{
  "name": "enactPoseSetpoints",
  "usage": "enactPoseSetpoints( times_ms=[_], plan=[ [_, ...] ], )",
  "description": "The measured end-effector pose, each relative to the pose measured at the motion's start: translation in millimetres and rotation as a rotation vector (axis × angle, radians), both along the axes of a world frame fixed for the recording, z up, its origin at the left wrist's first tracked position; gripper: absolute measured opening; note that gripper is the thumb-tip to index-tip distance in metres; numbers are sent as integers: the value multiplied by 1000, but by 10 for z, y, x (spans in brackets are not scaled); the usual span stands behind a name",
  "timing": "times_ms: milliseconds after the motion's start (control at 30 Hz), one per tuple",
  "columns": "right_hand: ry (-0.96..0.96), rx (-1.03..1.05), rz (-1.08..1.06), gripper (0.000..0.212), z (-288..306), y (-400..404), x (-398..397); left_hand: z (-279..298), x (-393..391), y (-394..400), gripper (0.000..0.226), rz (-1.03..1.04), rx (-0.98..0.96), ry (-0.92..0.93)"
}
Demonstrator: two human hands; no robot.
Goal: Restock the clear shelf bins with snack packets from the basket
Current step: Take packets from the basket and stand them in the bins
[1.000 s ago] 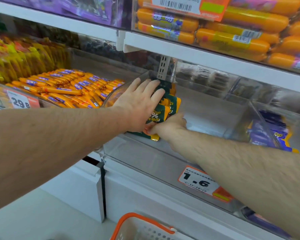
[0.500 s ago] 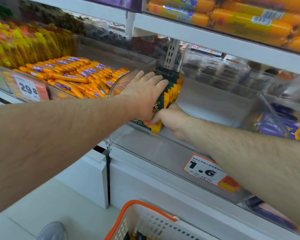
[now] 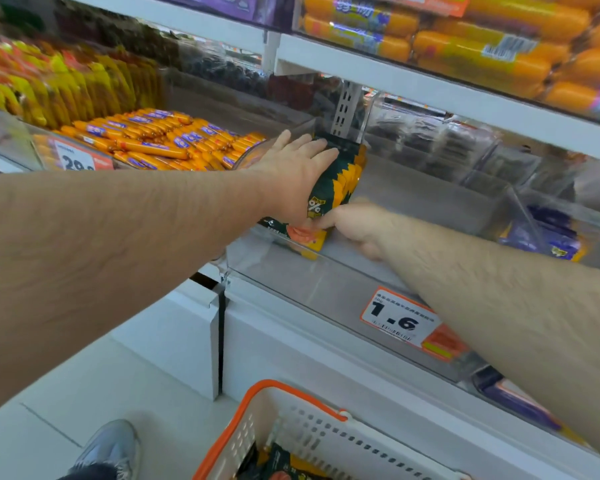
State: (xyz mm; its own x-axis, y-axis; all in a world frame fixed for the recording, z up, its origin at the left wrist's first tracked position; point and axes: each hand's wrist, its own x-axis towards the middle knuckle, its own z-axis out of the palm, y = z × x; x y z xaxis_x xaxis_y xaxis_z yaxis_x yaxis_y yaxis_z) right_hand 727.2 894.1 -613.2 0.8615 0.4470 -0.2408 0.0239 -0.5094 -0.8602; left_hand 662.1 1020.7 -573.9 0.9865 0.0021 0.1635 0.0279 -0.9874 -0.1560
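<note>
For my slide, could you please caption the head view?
Both hands, left and right, stand green packets upright in a clear bin above the basket.

Two bare, hairy forearms with no sleeves in view, grey sneaker (image 3: 110,448), dark trouser cuff (image 3: 90,472) above it

My left hand (image 3: 293,174) lies flat on a stack of green-and-yellow snack packets (image 3: 340,178) standing in the clear shelf bin (image 3: 326,282); my right hand (image 3: 355,226) pinches their lower ends. The orange-rimmed basket (image 3: 291,414) sits below.
</note>
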Motion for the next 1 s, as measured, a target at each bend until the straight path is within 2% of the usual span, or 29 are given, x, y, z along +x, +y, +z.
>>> enactPoseSetpoints(
  times_ms=[67, 233, 333, 400, 467, 500, 567, 633, 700, 767, 833, 900, 933, 1000],
  plan=[
    [-21, -53, 4, 40, 79, -59, -58, 45, -44, -13, 111, 14, 0, -9],
    [-54, -140, 3, 55, 251, -137, -295, 125, -263, -76, 101, -39, -37, -57],
    [-123, -184, -53, 38, 387, -225, -506, 84, -539, -175, 79, -137, -162, -237],
    [-327, -309, -101, 24, 453, -261, -702, -3, -740, -290, 62, -234, -176, -358],
    [-617, -403, -123, 11, 488, -290, -913, -113, -918, -406, 61, -304, -194, -381],
    [-739, -408, -115, 11, 492, -325, -1009, -152, -1010, -465, 62, -328, -209, -384],
    [-933, -351, -76, 13, 475, -414, -1209, -184, -1207, -556, 63, -369, -272, -421],
    [-1069, -208, -44, 10, 415, -522, -1407, -248, -1392, -601, 59, -415, -325, -468],
    [-1112, -69, 1, 9, 206, -643, -1560, -449, -1547, -635, 54, -472, -376, -445],
    [-999, -88, 44, 10, -183, -780, -1666, -758, -1688, -696, 56, -486, -451, -286],
    [-770, -207, 112, 15, -672, -925, -1721, -1006, -1809, -749, 65, -397, -483, 84],
    [-533, -334, 182, 12, -1179, -1070, -1751, -1144, -1825, -762, 68, -279, -390, 498],
    [-442, -412, 227, 13, -1443, -1144, -1778, -1176, -1821, -764, 65, -252, -347, 622],
    [-275, -552, 302, 17, -1947, -1285, -1828, -1219, -1815, -769, 58, -234, -289, 755]
  ],
)
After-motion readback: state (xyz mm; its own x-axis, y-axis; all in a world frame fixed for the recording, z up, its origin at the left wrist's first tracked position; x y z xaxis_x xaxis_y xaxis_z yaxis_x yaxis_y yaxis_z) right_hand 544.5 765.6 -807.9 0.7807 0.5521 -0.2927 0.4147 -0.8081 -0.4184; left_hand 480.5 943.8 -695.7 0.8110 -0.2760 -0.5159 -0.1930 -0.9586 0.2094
